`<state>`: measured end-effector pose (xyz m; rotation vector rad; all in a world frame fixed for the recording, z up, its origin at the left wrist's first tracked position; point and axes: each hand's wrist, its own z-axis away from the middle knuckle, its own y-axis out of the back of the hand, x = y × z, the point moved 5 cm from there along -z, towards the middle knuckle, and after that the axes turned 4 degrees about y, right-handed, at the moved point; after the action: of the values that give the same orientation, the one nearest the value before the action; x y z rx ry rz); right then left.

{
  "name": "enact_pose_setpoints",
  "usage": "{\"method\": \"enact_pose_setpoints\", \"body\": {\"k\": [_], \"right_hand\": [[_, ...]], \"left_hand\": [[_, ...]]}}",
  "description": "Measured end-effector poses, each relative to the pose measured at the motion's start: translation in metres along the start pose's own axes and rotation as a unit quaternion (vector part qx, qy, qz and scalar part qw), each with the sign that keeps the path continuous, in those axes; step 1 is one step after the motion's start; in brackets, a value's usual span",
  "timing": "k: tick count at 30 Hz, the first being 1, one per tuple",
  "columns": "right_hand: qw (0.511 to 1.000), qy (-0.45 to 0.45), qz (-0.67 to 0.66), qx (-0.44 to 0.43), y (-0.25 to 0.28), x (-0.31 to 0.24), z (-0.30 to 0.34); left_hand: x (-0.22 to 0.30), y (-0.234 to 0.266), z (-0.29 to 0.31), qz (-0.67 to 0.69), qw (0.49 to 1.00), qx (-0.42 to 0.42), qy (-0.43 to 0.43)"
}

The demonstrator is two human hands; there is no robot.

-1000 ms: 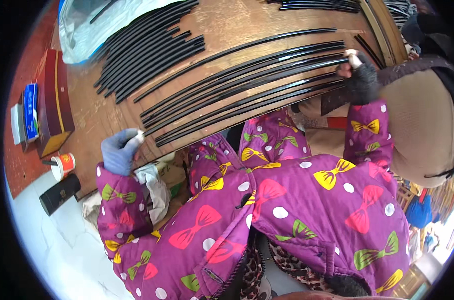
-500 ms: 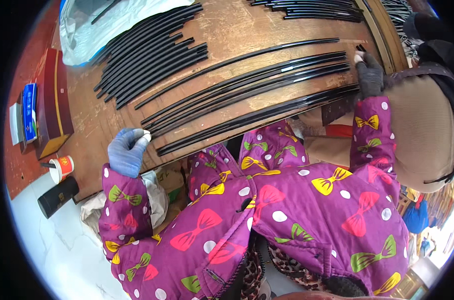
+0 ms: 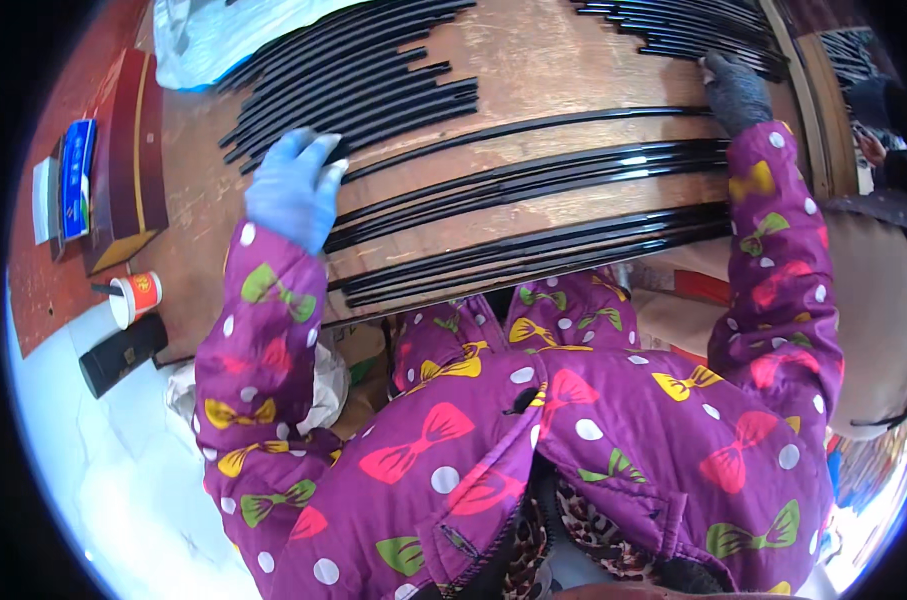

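Note:
Black thin rods lie in groups on the wooden table. My left hand (image 3: 295,195), in a blue glove with pale fingertips, hovers near the left ends of the long rods (image 3: 533,182). Its fingers are apart, slightly blurred, and hold nothing I can see. A single long rod (image 3: 533,126) lies just beyond that group; another long bundle (image 3: 533,258) runs along the near edge. My right hand (image 3: 735,92), in a dark grey glove, is at the far right against a pile of black rods (image 3: 688,28). Its fingers are bent together; what they hold, if anything, is hidden.
A wide stack of black rods (image 3: 358,85) lies at the far left, beside a white plastic bag (image 3: 208,45). Left of the table are a dark red box (image 3: 123,165), a blue packet (image 3: 76,178), a paper cup (image 3: 136,298) and a black case (image 3: 123,355). Another person sits at the right.
My left hand has lifted off the long rods' left ends and moved farther away from me. My right hand has moved farther away too, to the far-right pile. The view has shifted.

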<state>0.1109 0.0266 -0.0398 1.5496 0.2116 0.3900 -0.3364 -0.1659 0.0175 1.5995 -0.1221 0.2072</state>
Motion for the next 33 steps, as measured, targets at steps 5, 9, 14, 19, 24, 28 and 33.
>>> {"method": "enact_pose_setpoints", "body": {"k": [5, 9, 14, 19, 24, 28, 33], "right_hand": [[0.994, 0.007, 0.106, 0.013, 0.010, -0.008, -0.006], [0.984, 0.038, 0.146, 0.091, 0.017, -0.014, -0.004], [0.989, 0.030, 0.144, -0.013, 0.017, -0.022, -0.009], [0.980, 0.048, 0.176, -0.079, 0.012, -0.029, -0.009], [0.988, 0.133, 0.084, 0.007, 0.037, -0.062, 0.008], [0.965, 0.225, -0.088, 0.098, 0.063, -0.103, 0.035], [0.926, 0.269, -0.232, 0.125, 0.093, -0.147, 0.070]], "left_hand": [[0.001, -0.008, -0.008, -0.075, 0.997, -0.018, -0.014], [0.005, -0.006, -0.010, -0.104, 0.994, -0.012, -0.041], [0.010, -0.014, -0.007, -0.100, 0.988, -0.033, -0.117], [0.010, -0.012, -0.006, -0.099, 0.990, -0.050, -0.083], [-0.001, -0.004, 0.005, 0.089, 0.994, -0.025, 0.052], [0.006, 0.004, 0.019, 0.218, 0.971, -0.030, 0.098], [0.016, 0.007, 0.034, 0.320, 0.932, -0.074, 0.152]]}}
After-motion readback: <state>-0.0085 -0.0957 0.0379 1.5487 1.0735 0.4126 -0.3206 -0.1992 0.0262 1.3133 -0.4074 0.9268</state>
